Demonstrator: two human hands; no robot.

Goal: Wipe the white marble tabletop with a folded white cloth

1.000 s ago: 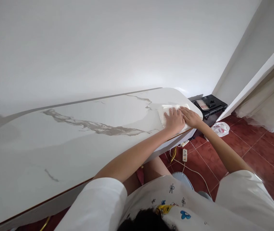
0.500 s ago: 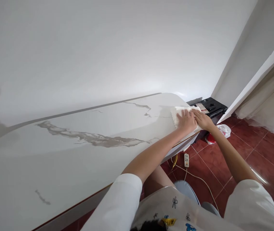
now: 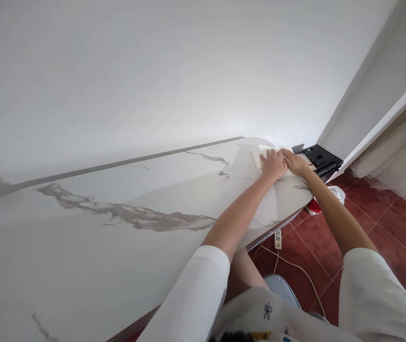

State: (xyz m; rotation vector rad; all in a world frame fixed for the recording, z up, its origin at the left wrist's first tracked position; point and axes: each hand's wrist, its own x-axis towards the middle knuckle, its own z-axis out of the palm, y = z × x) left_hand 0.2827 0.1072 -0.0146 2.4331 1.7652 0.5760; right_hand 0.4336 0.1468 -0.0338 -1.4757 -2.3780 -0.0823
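A white cloth (image 3: 259, 159) with a scalloped edge lies on the far right end of a white marble-patterned tabletop (image 3: 174, 190). My left hand (image 3: 273, 164) presses down on it with the fingers spread. Beside it, to the right, my right hand (image 3: 294, 162) lies over the cloth's right part, its fingers stretched out and reaching the left hand. Part of the cloth is hidden under both hands.
A white wall (image 3: 153, 76) runs along the table's back edge. Past its right end sits a black case (image 3: 322, 159). On the red tiled floor (image 3: 377, 237) are a power strip (image 3: 277, 239) with a cord and a red-and-white bag (image 3: 336, 194). A pale curtain (image 3: 399, 147) hangs at right.
Both hands and the cloth have slid away from me toward the wall. The table's near right corner now shows uncovered. My view has shifted slightly.
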